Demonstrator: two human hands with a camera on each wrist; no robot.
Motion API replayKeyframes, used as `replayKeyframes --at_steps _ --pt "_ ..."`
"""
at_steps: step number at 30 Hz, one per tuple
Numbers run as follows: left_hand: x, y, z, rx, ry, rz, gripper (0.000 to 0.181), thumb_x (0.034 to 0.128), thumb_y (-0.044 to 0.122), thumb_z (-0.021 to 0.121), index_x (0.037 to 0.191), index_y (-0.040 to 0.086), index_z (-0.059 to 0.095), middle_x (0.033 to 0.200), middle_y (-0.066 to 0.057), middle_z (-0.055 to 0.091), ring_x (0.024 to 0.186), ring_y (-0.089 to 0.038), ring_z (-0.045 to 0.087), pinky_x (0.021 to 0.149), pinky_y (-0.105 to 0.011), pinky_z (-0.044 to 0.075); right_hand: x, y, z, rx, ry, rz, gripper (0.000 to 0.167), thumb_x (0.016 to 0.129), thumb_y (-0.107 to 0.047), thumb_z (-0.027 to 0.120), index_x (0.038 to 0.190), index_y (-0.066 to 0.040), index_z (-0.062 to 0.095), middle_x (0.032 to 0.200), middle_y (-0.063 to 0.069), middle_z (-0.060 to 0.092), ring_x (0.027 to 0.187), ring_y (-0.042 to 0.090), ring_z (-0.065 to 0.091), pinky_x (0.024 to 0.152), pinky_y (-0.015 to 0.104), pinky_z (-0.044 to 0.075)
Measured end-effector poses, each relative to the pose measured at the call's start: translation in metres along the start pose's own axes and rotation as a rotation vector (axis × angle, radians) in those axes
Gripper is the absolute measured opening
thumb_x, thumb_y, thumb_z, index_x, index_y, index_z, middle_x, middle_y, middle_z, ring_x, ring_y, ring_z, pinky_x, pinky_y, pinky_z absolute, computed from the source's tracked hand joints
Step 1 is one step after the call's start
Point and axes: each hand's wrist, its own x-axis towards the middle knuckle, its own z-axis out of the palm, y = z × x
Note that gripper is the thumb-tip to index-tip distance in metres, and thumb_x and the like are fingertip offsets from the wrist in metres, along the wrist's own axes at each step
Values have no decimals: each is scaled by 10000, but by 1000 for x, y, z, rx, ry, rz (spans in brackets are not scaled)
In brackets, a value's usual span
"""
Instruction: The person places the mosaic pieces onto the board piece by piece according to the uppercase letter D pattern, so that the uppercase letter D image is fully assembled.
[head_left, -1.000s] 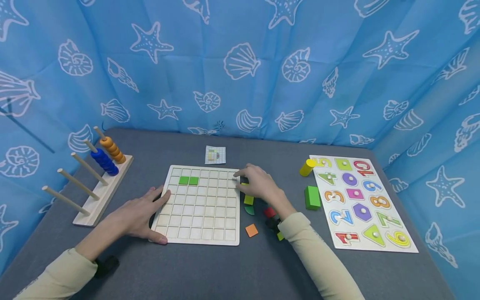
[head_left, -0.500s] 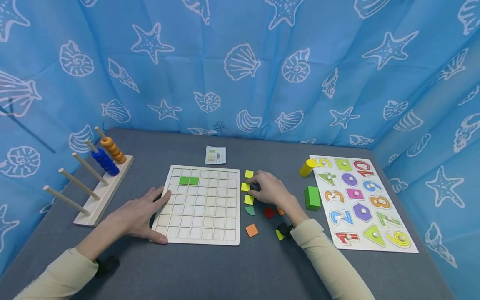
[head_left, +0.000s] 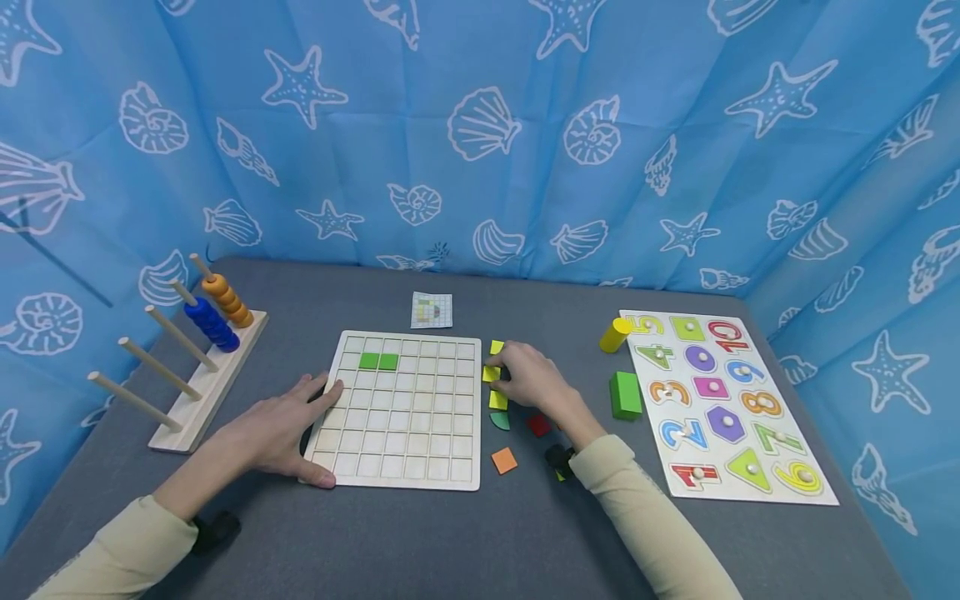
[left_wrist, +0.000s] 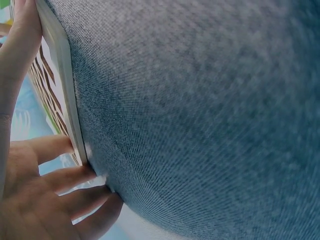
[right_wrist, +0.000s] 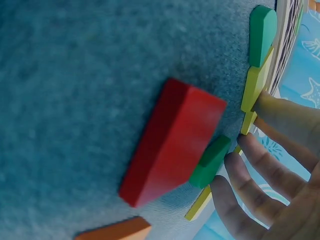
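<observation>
Beside the board, we note right hand pinching yellow tile, left hand spread; dragging may jostle neighbouring tiles

The curtain is blue with white starfish and shells. The bench is grey, the grid board is cream, its two square tiles are green.

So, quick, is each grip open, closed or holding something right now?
Left grip: open, touching the grid board.
Right grip: at a yellow square; whether it's holding it can't be told.
</observation>
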Motion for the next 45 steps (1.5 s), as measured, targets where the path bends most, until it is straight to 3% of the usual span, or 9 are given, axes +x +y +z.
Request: replayKeyframes --at_steps 9,15,30,45 --pt "1 -1 1 3 -7 -6 1378 566 860 771 1586 37 343 1623 -325 298 1448 -589 347 980 -726 455 2 -3 1 -5 3 38 341 902 -113 783 1242 -113 752 1186 78 719 912 180 597 621 273 434" --pt "1 0 2 -1 6 -8 1378 561 856 778 1583 36 351 1623 -321 303 1448 -586 351 994 -720 453 0 -2 3 -5 16 13 312 917 -83 756 1228 -100 758 1184 86 723 965 201 627 684 312 494" --pt "1 -1 0 -15 -3 6 1380 571 863 767 1580 21 348 1617 -338 298 1451 -593 340 992 -719 452 -1 -6 -1 20 44 46 278 913 -103 751 1188 -73 768 1101 107 697 862 188 586 665 288 491" --pt "1 0 0 -14 -2 3 1377 571 866 764 1580 23 351 1616 -338 300 1447 -597 342 987 -729 448 6 -24 -2 69 77 -55 278 904 -99 756 1172 -24 761 1094 151 704 996 281 670 725 354 544"
